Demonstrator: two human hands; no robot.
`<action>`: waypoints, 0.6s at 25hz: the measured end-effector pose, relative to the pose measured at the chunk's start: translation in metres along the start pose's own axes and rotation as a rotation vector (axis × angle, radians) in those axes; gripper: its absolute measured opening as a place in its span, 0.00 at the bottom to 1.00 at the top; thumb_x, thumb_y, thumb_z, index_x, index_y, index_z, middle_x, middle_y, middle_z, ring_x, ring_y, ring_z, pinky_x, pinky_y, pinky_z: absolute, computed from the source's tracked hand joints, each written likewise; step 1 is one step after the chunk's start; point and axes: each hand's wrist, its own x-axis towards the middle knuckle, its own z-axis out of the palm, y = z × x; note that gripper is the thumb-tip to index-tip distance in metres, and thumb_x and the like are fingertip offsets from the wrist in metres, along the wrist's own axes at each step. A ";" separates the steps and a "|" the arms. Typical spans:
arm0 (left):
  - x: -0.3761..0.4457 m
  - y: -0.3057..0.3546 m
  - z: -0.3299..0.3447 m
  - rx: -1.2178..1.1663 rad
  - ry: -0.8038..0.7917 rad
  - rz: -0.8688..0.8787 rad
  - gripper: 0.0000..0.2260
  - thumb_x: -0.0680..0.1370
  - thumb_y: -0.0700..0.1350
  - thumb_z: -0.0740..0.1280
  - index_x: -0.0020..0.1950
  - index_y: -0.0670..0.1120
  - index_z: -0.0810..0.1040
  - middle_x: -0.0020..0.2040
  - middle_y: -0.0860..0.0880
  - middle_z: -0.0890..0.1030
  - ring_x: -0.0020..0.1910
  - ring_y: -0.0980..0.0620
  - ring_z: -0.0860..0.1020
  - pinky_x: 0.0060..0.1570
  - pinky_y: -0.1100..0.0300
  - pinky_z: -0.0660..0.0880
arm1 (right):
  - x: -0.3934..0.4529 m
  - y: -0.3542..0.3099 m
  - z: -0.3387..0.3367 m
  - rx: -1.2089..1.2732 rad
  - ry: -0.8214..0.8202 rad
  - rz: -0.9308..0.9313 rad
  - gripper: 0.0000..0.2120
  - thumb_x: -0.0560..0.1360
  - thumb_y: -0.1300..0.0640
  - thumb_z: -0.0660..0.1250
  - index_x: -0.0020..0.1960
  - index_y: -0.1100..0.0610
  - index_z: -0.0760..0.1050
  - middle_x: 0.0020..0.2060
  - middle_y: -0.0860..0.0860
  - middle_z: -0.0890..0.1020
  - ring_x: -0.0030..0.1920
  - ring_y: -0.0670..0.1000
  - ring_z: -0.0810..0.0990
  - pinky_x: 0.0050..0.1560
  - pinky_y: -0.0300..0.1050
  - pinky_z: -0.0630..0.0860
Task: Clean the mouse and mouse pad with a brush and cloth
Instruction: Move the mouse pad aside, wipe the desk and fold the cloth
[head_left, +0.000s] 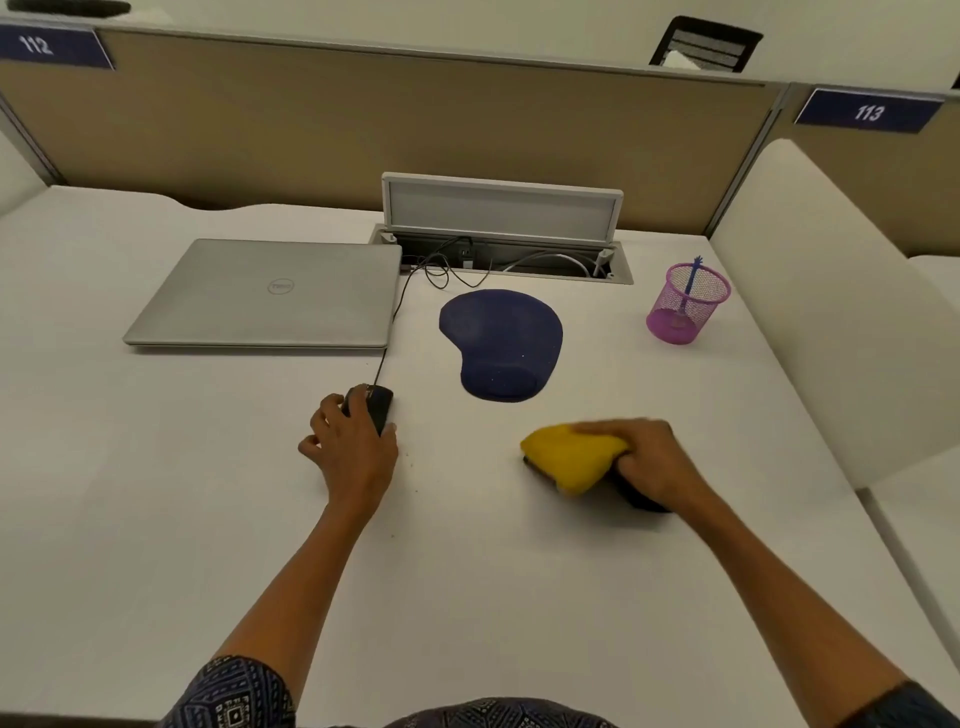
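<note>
A black wired mouse lies on the white desk, left of centre, and my left hand grips it from behind. A dark blue mouse pad with a wrist rest lies bare beyond the hands, touched by neither. My right hand holds a bunched yellow cloth low over the desk at the right. A dark object shows under that hand and cloth; I cannot tell what it is. No brush is clearly visible.
A shut silver laptop lies at the back left. The mouse cable runs to an open cable tray at the back. A pink mesh pen holder stands at the right. Small crumbs dot the desk.
</note>
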 end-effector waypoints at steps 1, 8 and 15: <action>0.002 -0.002 -0.003 -0.034 -0.012 -0.033 0.26 0.75 0.46 0.67 0.71 0.45 0.63 0.67 0.39 0.64 0.66 0.39 0.64 0.62 0.44 0.60 | 0.010 0.000 -0.010 0.014 0.079 0.043 0.26 0.69 0.73 0.59 0.63 0.55 0.76 0.61 0.57 0.78 0.63 0.58 0.75 0.66 0.46 0.68; 0.012 -0.012 -0.012 -0.218 -0.179 -0.102 0.34 0.70 0.46 0.73 0.71 0.43 0.60 0.65 0.38 0.69 0.62 0.39 0.70 0.60 0.46 0.70 | 0.021 -0.028 0.021 -0.373 -0.144 0.148 0.25 0.76 0.65 0.58 0.71 0.47 0.65 0.70 0.56 0.69 0.66 0.60 0.71 0.65 0.50 0.68; 0.041 0.000 -0.052 -0.557 -0.124 -0.170 0.37 0.68 0.47 0.76 0.71 0.43 0.61 0.66 0.39 0.69 0.64 0.40 0.69 0.63 0.46 0.70 | 0.039 -0.118 0.024 -0.106 -0.045 -0.026 0.20 0.77 0.64 0.59 0.67 0.50 0.71 0.65 0.56 0.75 0.63 0.59 0.73 0.65 0.52 0.69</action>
